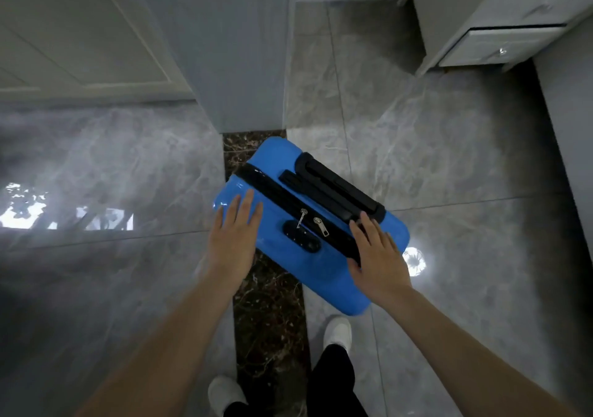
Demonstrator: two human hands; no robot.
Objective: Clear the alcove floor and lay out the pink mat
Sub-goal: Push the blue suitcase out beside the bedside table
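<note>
A bright blue hard-shell suitcase [276, 192] stands upright on the floor, seen from above, with a black zip band, a combination lock and a black pull handle [340, 185] folded down on its top. My left hand [236, 227] lies flat on the top's left end, fingers spread. My right hand [378, 256] rests flat on the right end, fingertips near the handle's base. Neither hand grips anything. No pink mat is in view.
The suitcase sits over a dark brown marble strip [269, 320] in the glossy grey tile floor. A grey wall corner [250, 63] rises just beyond it, a panelled door [80, 31] at left, a white cabinet with a drawer [487, 41] at right. My white shoes show below.
</note>
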